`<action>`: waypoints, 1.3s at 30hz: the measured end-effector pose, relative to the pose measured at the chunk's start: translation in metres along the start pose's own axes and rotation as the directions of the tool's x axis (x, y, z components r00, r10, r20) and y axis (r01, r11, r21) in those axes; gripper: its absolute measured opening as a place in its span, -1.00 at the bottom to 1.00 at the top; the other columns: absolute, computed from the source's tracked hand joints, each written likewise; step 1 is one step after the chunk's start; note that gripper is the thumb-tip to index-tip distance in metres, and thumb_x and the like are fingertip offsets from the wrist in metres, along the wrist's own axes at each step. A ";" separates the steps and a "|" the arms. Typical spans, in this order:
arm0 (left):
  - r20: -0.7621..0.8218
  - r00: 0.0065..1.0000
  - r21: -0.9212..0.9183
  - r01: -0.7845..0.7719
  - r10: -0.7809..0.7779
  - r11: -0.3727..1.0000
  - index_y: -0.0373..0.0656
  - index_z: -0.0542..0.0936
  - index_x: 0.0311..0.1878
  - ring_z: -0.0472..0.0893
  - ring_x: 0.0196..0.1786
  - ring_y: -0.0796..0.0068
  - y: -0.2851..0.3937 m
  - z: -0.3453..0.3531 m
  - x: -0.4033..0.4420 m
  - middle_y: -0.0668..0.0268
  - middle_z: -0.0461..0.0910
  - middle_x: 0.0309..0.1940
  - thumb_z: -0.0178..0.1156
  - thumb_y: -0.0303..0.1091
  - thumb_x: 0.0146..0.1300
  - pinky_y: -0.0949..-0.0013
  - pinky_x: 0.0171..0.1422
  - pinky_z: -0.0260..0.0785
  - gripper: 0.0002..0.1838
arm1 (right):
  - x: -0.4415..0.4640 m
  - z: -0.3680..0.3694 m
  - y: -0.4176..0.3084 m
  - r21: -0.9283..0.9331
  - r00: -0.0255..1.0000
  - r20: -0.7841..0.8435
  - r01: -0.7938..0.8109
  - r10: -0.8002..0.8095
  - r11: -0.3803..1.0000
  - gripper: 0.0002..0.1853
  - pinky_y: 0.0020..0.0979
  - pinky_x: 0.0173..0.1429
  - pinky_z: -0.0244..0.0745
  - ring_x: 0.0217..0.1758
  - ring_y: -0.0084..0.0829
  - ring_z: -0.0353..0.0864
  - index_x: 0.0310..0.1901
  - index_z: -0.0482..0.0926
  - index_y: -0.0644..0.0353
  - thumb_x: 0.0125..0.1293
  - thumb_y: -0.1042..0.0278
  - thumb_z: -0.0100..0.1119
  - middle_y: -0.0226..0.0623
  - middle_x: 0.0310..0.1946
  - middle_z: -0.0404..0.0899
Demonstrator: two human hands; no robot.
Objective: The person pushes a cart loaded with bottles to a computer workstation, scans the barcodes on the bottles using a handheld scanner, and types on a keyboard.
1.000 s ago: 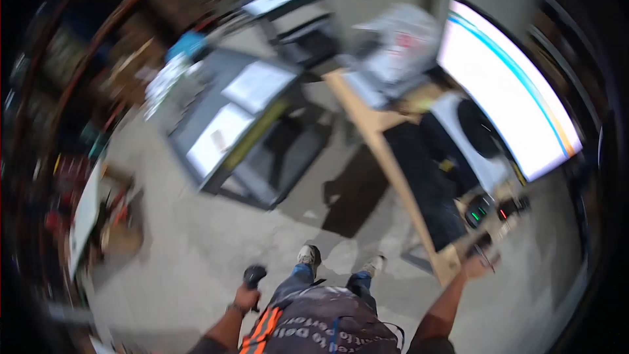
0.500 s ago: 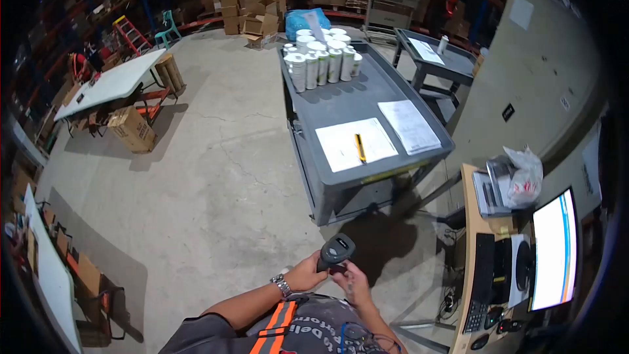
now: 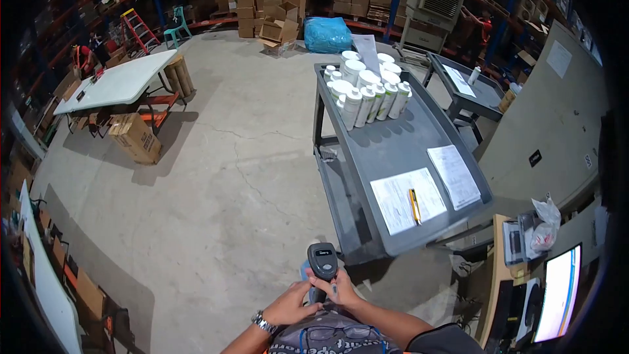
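A dark grey handheld barcode scanner is held upright in front of my body, its small display facing up at me. My right hand is closed round its handle just under the head, with the thumb across the near side. My left hand, with a metal watch on the wrist, has its fingers against the lower handle. The hands partly hide the handle. Ahead to the right stands a grey cart, bearing printed sheets, a yellow box cutter and a group of white bottles and tubs.
A desk with a lit monitor and a plastic bag is close on my right. White tables stand at left, with a carton beside one. Further back are a blue wrapped bundle, stacked cartons, an air cooler and two people.
My view has turned left, so the cart appears further right and lower. The scanner has passed from mainly my left hand into my right hand's grip, with the left still touching it.
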State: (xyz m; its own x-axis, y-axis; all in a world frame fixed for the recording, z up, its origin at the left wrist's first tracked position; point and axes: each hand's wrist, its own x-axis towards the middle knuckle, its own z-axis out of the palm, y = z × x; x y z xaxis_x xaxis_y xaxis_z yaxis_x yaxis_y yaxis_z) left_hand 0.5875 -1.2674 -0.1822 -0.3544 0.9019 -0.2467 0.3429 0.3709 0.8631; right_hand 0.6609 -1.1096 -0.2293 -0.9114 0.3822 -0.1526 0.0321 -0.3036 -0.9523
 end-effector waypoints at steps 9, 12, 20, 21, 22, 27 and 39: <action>-0.325 0.893 -0.179 0.264 -0.310 0.948 -0.26 0.39 0.33 0.60 0.11 0.25 -0.079 -0.155 0.084 0.07 0.59 0.10 0.31 -0.19 0.21 0.26 0.10 0.47 -0.34 | 0.350 -0.041 -0.163 -0.558 0.863 -0.187 0.300 -0.469 0.774 -0.57 -0.25 -0.10 0.56 -0.23 -0.18 0.70 -0.09 0.53 0.31 -0.03 0.36 0.38 -0.06 -0.29 0.69; -0.353 0.854 -0.131 0.360 -0.383 0.924 -0.25 0.39 0.32 0.60 0.11 0.27 -0.071 -0.219 0.110 0.08 0.59 0.10 0.29 -0.24 0.22 0.24 0.10 0.47 -0.37 | 0.444 -0.064 -0.257 -0.748 0.769 -0.391 0.055 -0.506 0.661 -0.57 -0.22 -0.03 0.53 -0.15 -0.02 0.68 -0.10 0.56 0.31 -0.01 0.31 0.42 0.02 -0.23 0.68; -0.365 0.834 -0.347 0.290 -0.413 0.892 -0.24 0.36 0.34 0.59 0.13 0.30 -0.101 -0.323 0.206 0.10 0.60 0.10 0.29 -0.35 0.23 0.25 0.17 0.42 -0.39 | 0.568 -0.114 -0.303 -0.741 0.606 -0.484 0.100 -0.631 0.664 -0.58 -0.41 -0.19 0.53 -0.39 -0.46 0.61 -0.10 0.54 0.31 0.00 0.36 0.42 -0.25 -0.39 0.67; -0.321 0.862 -0.349 0.278 -0.393 0.895 -0.24 0.36 0.34 0.59 0.13 0.31 -0.105 -0.335 0.220 0.11 0.60 0.10 0.28 -0.35 0.24 0.25 0.18 0.42 -0.40 | 0.572 -0.113 -0.302 -0.735 0.602 -0.515 0.055 -0.610 0.676 -0.57 -0.42 -0.19 0.52 -0.40 -0.48 0.59 -0.10 0.54 0.30 -0.01 0.34 0.42 -0.26 -0.39 0.67; -0.288 0.878 -0.329 0.285 -0.383 0.900 -0.24 0.36 0.34 0.59 0.13 0.31 -0.109 -0.348 0.234 0.11 0.60 0.10 0.28 -0.35 0.24 0.25 0.18 0.42 -0.40 | 0.576 -0.112 -0.301 -0.725 0.579 -0.536 0.058 -0.615 0.686 -0.55 -0.43 -0.17 0.53 -0.38 -0.48 0.61 -0.08 0.54 0.31 -0.02 0.33 0.43 -0.24 -0.38 0.67; -0.116 0.960 -0.281 0.213 -0.254 0.936 -0.27 0.37 0.31 0.60 0.11 0.32 -0.147 -0.424 0.330 0.10 0.60 0.08 0.28 -0.38 0.25 0.28 0.16 0.44 -0.42 | 0.577 -0.102 -0.302 -0.660 0.594 -0.569 0.084 -0.569 0.746 -0.52 -0.39 -0.05 0.54 -0.24 -0.48 0.63 -0.04 0.56 0.29 -0.02 0.33 0.49 -0.22 -0.24 0.69; 0.214 0.918 0.208 -0.376 0.333 0.903 -0.39 0.57 0.03 0.59 -0.09 0.38 -0.042 -0.608 0.617 0.12 0.63 -0.14 0.14 -0.39 0.38 0.36 0.08 0.45 -0.73 | 0.480 -0.075 -0.240 -0.411 0.056 -0.911 -0.072 -0.408 0.909 -0.52 -0.48 -0.04 0.48 -0.21 -0.61 0.55 -0.01 0.56 0.26 0.07 0.29 0.52 -0.36 -0.24 0.67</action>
State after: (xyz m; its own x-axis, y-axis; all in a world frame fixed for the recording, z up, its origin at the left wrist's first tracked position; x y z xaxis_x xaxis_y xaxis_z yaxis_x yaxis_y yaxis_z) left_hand -0.1744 -0.8613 -0.1029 -0.0252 0.9991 -0.0335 0.6239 0.0419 0.7804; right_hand 0.2463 -0.7877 -0.0943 0.3096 0.9407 0.1388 0.2634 0.0554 -0.9631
